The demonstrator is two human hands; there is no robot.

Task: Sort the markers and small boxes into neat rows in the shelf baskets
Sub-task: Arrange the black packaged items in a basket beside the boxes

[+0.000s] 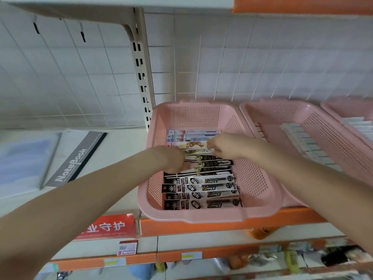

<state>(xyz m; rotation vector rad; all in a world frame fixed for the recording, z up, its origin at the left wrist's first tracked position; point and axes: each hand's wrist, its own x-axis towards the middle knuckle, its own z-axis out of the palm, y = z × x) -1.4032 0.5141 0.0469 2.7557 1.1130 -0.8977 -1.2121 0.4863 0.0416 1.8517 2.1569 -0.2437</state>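
Observation:
A pink mesh basket (260,178) on the orange-edged shelf holds a row of long flat marker packs lying crosswise. Black "Office" packs (201,187) fill the near part, pale packs (193,134) the far part. Both my hands are inside the basket. My left hand (171,160) grips the left ends of the middle black packs. My right hand (224,147) pinches the right end of a light patterned pack (194,145) in the middle of the row. The fingertips of both hands are partly hidden among the packs.
A second pink basket (323,126) with small white boxes (302,138) stands to the right, and a third one shows at the far right edge. A grey "NoteBook" sign (72,158) lies on the shelf to the left. Lower shelves hold blurred goods.

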